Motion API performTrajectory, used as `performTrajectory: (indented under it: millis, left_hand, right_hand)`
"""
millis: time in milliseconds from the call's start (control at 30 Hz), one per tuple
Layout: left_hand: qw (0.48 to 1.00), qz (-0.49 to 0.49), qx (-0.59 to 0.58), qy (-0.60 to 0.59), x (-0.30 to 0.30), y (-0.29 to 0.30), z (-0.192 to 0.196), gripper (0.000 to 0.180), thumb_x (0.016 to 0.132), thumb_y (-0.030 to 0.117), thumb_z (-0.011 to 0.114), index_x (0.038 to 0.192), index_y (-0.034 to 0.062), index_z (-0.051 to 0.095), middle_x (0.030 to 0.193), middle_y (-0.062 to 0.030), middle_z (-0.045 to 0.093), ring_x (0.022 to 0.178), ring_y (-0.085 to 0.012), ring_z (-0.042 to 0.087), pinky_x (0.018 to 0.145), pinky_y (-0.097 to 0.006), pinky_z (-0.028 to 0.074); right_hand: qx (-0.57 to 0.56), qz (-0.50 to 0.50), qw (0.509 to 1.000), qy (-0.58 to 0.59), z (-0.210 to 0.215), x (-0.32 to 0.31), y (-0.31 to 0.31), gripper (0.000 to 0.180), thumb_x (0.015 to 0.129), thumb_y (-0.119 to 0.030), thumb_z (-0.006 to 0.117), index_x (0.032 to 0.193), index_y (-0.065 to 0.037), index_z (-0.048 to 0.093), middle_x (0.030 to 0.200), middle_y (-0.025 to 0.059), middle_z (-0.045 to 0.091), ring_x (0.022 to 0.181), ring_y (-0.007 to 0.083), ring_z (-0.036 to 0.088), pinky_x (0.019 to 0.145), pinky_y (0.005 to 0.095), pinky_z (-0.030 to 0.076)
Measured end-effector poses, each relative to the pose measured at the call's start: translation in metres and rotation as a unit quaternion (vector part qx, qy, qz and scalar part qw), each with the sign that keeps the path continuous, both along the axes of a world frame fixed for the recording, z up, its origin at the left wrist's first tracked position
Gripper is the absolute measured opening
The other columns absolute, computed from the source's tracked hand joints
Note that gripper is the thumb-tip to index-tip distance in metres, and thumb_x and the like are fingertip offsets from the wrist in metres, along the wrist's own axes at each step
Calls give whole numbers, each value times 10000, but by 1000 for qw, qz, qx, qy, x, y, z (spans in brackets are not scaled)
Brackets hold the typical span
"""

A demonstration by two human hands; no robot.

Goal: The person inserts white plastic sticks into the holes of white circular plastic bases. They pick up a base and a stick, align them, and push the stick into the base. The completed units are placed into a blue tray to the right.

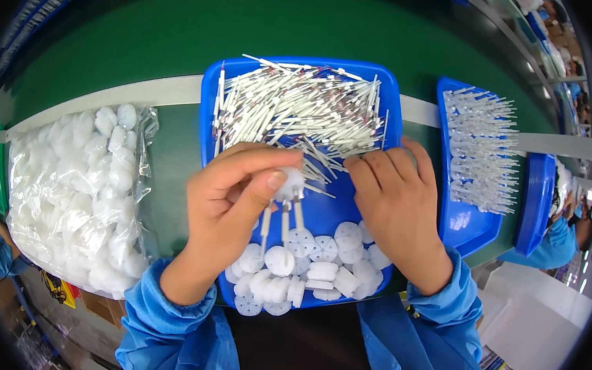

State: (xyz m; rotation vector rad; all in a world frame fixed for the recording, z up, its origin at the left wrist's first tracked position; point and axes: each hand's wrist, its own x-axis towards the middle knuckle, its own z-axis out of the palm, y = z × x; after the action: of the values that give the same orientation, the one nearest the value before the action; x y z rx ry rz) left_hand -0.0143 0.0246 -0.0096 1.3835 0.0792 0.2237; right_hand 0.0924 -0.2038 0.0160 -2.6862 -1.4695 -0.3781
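My left hand (229,197) pinches a white round plastic disc (290,184) between thumb and fingertips. Three thin white rods (285,222) hang down from the disc. Over the right side of the blue tray (208,108), my right hand (395,200) has its fingers bent and drawn together at the edge of a heap of slim white rods with dark ends (295,108). Whatever its fingertips hold is hidden. In the near part of the same tray, below both hands, lies a pile of white discs with small holes (325,250), some flat and some on edge.
A clear plastic bag of white discs (72,195) lies to the left. On the right stands a blue tray (470,230) with rows of rod-fitted discs (479,151), beside another blue tray (537,197). A pale strip (164,94) crosses the green table (183,23). People sit at both sides.
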Motion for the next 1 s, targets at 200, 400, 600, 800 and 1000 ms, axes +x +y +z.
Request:
performTrajectory:
  millis: [200,400,600,800,1000]
  left_hand:
    - [997,10,72,-9,4,-7,-1,374,1087,24,610,1450,41,701,1279,-90,682,1026,-114,643,789,-237,540]
    - [999,-2,-18,32,1,-10,-2,311,1072,-2,637,1373,-15,714,1310,-134,761,1085,-151,726,834,-246,582]
    - [1000,7,-24,5,3,-8,1,315,1085,-19,612,1392,-46,674,1324,-184,756,1168,-207,745,963,-306,600]
    - [999,33,-22,3,3,-12,1,328,1075,-34,619,1399,-56,662,1328,-195,753,1225,-239,735,1024,-345,595]
    - [995,20,101,13,2,-7,1,341,1060,-2,652,1397,-57,651,1352,-234,746,1260,-261,718,1062,-351,563]
  right_hand:
    - [256,-1,944,210,12,9,-4,311,750,28,809,1029,-86,733,933,48,730,900,235,701,962,396,569]
    - [450,20,770,451,-2,-5,19,220,816,52,827,1012,-37,781,963,114,799,854,234,795,792,307,619]
    - [325,17,881,345,-5,0,14,232,826,-23,853,1052,-59,811,787,61,762,678,190,731,628,314,569]
    - [313,26,891,328,-8,-1,12,247,831,-17,842,1073,-64,828,663,48,698,564,199,682,555,321,537]
    - [329,-43,847,415,-5,-9,7,224,883,-15,816,1107,-36,826,695,82,720,585,162,699,555,299,537]
